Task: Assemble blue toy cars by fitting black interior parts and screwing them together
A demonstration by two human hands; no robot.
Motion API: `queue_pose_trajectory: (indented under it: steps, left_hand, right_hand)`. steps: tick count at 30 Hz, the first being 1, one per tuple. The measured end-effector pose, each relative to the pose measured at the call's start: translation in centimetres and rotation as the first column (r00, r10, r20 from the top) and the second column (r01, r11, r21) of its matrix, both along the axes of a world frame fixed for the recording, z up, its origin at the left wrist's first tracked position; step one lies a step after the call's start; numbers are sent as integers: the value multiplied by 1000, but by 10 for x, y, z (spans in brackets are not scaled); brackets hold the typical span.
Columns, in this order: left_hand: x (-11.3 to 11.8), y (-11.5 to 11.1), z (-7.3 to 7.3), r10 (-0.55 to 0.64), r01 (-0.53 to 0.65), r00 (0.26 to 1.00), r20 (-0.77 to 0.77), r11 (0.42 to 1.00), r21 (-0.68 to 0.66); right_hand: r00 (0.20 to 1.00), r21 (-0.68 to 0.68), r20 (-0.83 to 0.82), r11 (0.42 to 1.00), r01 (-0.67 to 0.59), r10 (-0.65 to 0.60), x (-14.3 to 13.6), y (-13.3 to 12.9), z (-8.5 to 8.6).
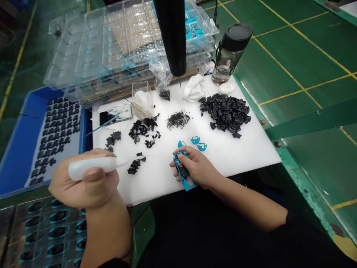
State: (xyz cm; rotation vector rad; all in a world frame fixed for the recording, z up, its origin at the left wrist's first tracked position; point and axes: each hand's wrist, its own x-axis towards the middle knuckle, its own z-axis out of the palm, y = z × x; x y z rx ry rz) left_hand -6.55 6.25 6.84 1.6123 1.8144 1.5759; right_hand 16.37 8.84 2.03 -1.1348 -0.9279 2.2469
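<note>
My left hand [92,182] is wrapped round a white squeeze bottle [93,166], raised at the left, its thin nozzle pointing right over a small row of black plastic pieces [136,164]. At the front of the white board [156,182], my right hand [195,163] grips a blue plastic housing [188,185] with black parts inside. The thumb lies over its upper end, and the fingers hide part of its side. Just beyond that hand are several small curved blue pieces [195,140]. A heap of tiny black screws [178,120] lies further back.
A black electric screwdriver [171,37] hangs tip down over the board. Black parts [227,113] are heaped right, below a water bottle [231,52]. Clear trays [83,56] stand behind. A blue bin [16,149] holds black parts at left; another parts tray [44,232] sits below it.
</note>
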Motion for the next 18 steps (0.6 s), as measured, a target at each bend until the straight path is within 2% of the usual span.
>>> queue_pose_trajectory:
  steps: [4, 7, 9, 12, 14, 16, 18]
  left_hand:
    - [-3, 6, 10, 88, -87, 996, 28, 996, -21]
    - [-11, 7, 8, 190, -189, 977, 102, 982, -22]
    - [-17, 16, 4, 227, -223, 957, 182, 974, -43]
    - [-24, 49, 0, 231, -199, 954, 193, 965, -170]
    - [-25, 78, -1, 267, -237, 960, 86, 935, -263]
    - [-24, 103, -2, 285, -278, 958, -20, 912, -303]
    - [-24, 117, -3, 264, -277, 961, -82, 909, -313]
  right_hand:
    - [1000, 4, 21, 1000, -4, 4, 1, 0, 1]
    - [1000, 0, 15, 1000, -12, 12, 1, 0, 2]
    - [1000, 13, -8, 1000, -16, 16, 2, -1, 1]
    - [1000, 27, -17, 1000, -12, 13, 3, -1, -1]
    - [1000, 35, -10, 999, -6, 6, 3, -2, -3]
    - [1000, 50, -8, 999, 0, 0, 3, -2, -4]
    - [1000, 64, -11, 998, 2, -2, 3, -2, -5]
